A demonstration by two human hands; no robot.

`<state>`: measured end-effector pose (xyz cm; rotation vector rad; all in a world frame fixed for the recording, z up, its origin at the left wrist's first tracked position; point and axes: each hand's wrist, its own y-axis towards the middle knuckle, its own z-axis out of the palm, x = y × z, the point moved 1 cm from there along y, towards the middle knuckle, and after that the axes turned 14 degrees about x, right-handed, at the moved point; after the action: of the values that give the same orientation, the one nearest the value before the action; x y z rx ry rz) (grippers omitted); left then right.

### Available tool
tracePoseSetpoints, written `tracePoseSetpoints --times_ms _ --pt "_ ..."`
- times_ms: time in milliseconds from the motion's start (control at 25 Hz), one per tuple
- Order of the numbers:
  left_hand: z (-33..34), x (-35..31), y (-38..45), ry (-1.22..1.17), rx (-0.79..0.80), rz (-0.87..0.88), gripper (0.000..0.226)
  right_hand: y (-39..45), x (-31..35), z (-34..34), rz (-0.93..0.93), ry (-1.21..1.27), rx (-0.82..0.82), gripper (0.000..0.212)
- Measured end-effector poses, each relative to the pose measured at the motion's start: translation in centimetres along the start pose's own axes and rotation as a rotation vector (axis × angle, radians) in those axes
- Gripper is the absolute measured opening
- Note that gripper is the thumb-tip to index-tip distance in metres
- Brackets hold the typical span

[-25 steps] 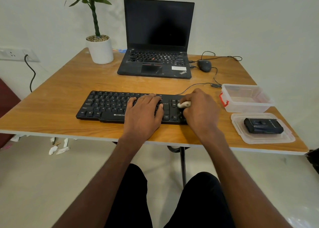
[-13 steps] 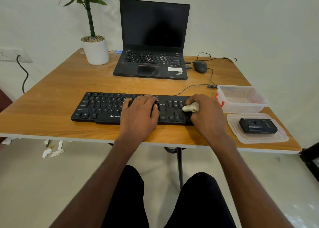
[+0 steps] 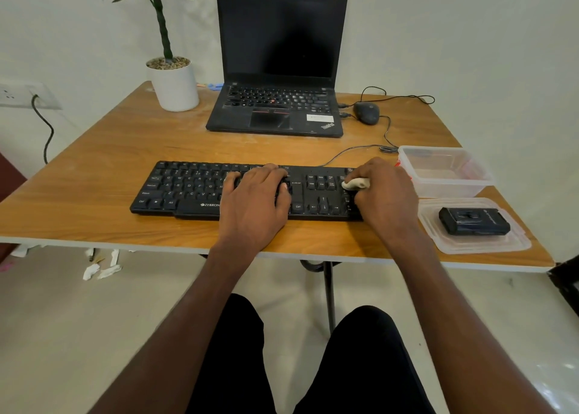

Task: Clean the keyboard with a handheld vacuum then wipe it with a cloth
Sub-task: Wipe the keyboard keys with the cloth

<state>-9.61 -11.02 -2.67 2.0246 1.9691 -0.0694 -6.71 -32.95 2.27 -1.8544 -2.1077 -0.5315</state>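
Right hand (image 3: 387, 194) sits at the right end of the black keyboard (image 3: 194, 191), fingers curled round a small white cloth (image 3: 355, 183) that it presses onto the keys there. Left hand (image 3: 255, 200) lies flat on the keyboard's middle, fingers relaxed, holding nothing — palm down over the keys. Keyboard lies across the centre of the wooden table (image 3: 103, 150). At the right edge of the frame a dark handheld vacuum (image 3: 473, 221) rests on a clear lid (image 3: 488, 246) (just below a clear tub (image 3: 445, 171)) — apart from both hands
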Motion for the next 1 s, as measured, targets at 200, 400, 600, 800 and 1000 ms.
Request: tracePoseSetpoints --times_ms 200,400,600,800,1000 --pt "0.0 -0.1 0.0 0.004 -0.002 0.004 0.040 -0.4 -1.3 -0.8 -0.062 -0.070 0.056 0.035" --pt "0.0 0.0 0.1 0.006 -0.003 0.008 0.040 -0.5 -1.5 -0.6 -0.101 -0.080 0.072 0.039" --pt "0.0 -0.1 0.0 0.024 0.008 -0.010 0.042 -0.3 -0.1 -0.5 -0.049 -0.044 0.015 0.039" --pt "-0.3 -0.3 -0.2 0.032 0.006 -0.015 0.041 -0.1 -1.2 -1.6 0.109 -0.094 -0.076 0.025" --pt "-0.4 -0.1 -0.2 0.029 0.015 -0.035 0.041 -0.6 -2.7 -1.6 0.013 -0.051 0.017 0.032"
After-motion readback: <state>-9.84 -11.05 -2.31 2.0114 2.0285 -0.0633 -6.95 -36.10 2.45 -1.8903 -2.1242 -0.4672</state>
